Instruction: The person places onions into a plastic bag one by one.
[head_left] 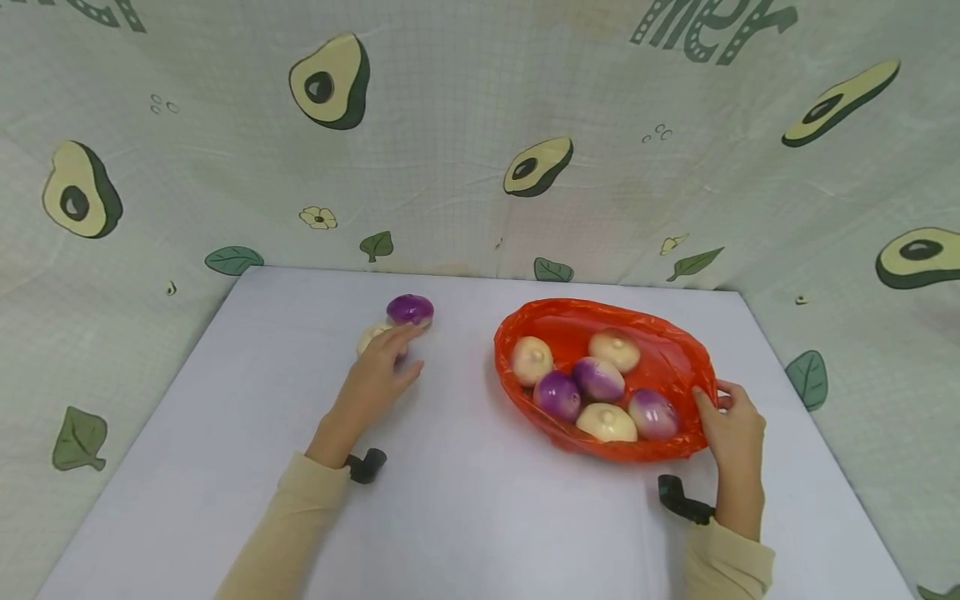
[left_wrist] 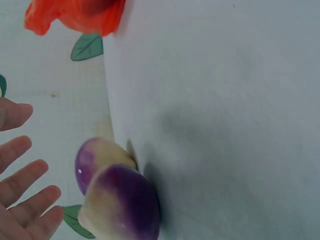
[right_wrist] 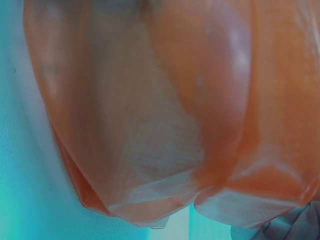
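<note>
Two purple-and-white turnips lie close together on the left of the table, one showing its purple side [head_left: 410,309] and the other its pale side [head_left: 371,337]. Over them reaches my left hand [head_left: 372,377], fingers extended and partly covering the pale turnip. In the left wrist view the spread fingers [left_wrist: 22,181] are beside the nearer turnip [left_wrist: 125,205], holding nothing. My right hand [head_left: 737,429] grips the right rim of an opened red plastic bag [head_left: 667,358], thumb inside. Several more turnips [head_left: 600,379] sit in the bag. Its red plastic [right_wrist: 165,150] fills most of the right wrist view.
Everything stands on a white-covered table [head_left: 465,517]. Behind it hangs a pale cloth [head_left: 435,167] printed with avocados and leaves, which also shows at both sides. A black wrist mount [head_left: 366,466] projects from the left wrist, another [head_left: 682,500] from the right.
</note>
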